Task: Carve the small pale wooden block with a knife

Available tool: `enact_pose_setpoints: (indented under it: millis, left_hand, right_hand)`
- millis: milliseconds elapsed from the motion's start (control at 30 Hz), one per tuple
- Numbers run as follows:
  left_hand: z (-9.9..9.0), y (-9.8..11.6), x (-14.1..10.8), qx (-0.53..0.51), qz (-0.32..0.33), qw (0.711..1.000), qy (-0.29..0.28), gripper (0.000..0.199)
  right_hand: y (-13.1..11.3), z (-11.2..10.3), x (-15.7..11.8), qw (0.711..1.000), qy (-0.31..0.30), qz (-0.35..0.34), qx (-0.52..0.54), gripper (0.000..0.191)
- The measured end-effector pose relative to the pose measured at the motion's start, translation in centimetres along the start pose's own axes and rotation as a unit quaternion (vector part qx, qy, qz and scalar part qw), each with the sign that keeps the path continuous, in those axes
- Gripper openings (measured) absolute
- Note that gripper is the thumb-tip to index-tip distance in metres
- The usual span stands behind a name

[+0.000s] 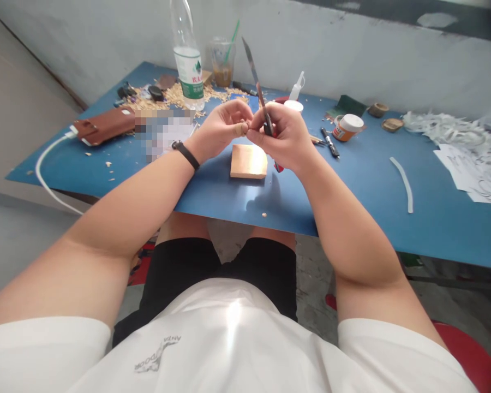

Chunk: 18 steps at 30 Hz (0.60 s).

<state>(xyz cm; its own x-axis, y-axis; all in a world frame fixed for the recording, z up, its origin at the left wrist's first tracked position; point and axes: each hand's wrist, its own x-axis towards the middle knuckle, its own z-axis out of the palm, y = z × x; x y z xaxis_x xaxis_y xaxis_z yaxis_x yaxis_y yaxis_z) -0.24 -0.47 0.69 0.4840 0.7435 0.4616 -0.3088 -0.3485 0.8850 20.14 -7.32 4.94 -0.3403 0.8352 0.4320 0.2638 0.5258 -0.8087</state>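
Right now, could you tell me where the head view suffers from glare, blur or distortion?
Head view: glare washes out the white T-shirt; a pixelated patch hides something beside the brown leather case; wide-angle bending curves the blue table. The left hand, right hand and thin steel blade stay fairly sharp.

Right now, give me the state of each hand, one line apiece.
Left hand: fingers curled, pinching a small piece at the fingertips.
Right hand: closed around a knife, blade pointing up.
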Motion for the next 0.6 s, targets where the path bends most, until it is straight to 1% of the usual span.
enact_pose_setpoints:
  millis: [100, 200, 300, 400, 500, 600]
  left_hand:
    - [0.09, 0.24, -0.21, -0.026, -0.021, 0.999, 0.01, 0.072]
    - [-0.11, 0.15, -0.33, -0.025, -0.04, 0.999, 0.012, 0.07]
    - [-0.43, -0.21, -0.37, -0.03, -0.044, 0.999, 0.009, 0.067]
    - [-0.69, -0.56, -0.43, -0.026, -0.038, 0.999, 0.007, 0.068]
    - [-0.82, -0.69, -0.57, -0.02, -0.039, 0.999, 0.008, 0.069]
    - [-0.74, -0.72, -0.68, -0.023, -0.062, 0.998, 0.0, 0.07]
  right_hand:
    - [0.14, 0.12, -0.08, 1.0, 0.001, -0.004, 0.007, 0.047]
    - [0.23, 0.19, -0.08, 1.0, 0.004, 0.005, 0.006, 0.051]
    - [0.15, 0.31, -0.09, 1.0, 0.007, 0.01, 0.013, 0.054]
    - [-0.09, 0.5, -0.21, 1.0, 0.005, 0.008, 0.021, 0.056]
    - [-0.3, 0.63, -0.36, 1.0, 0.009, 0.004, 0.02, 0.054]
    - [-0.38, 0.65, -0.44, 1.0, 0.016, -0.01, 0.017, 0.049]
